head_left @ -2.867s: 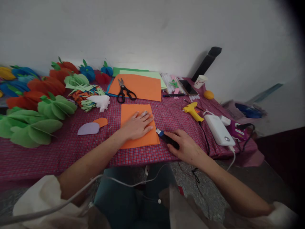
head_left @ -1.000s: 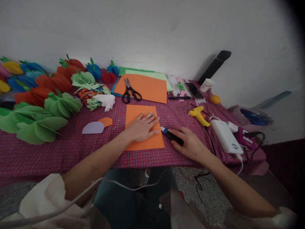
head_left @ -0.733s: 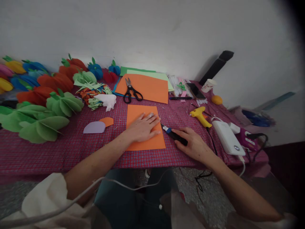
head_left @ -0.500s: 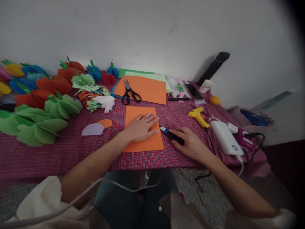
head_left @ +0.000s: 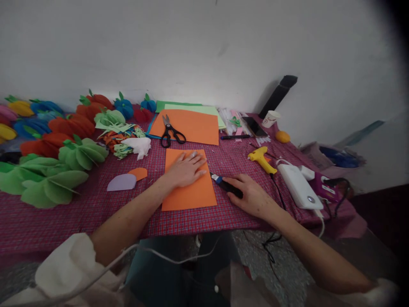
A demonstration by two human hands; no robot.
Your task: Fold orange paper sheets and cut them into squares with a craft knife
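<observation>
An orange sheet of paper (head_left: 188, 199) lies on the checked tablecloth in front of me. My left hand (head_left: 187, 169) rests flat on its upper part, fingers spread. Just right of the sheet, my right hand (head_left: 247, 194) grips a black and blue utility knife (head_left: 228, 185). Its blade points up and left, with the tip at the sheet's right edge; whether it touches the paper I cannot tell. Left of the sheet are a lilac half-round paper piece (head_left: 121, 183) and an orange one (head_left: 139, 173). Black-handled scissors (head_left: 171, 132) lie on stacked orange paper (head_left: 198, 125) behind.
Paper pumpkins (head_left: 73, 125) in several colours crowd the left side, beside a heap of paper scraps (head_left: 123, 143). To the right are a yellow glue gun (head_left: 263, 159), a white power bank (head_left: 300, 187), a phone (head_left: 254, 126), a paper cup (head_left: 271, 119) and a pen (head_left: 235, 137).
The whole view has shifted slightly, so the table things sit a little lower and further left. The left hand stays flat on the sheet; the right hand keeps the knife by its right edge.
</observation>
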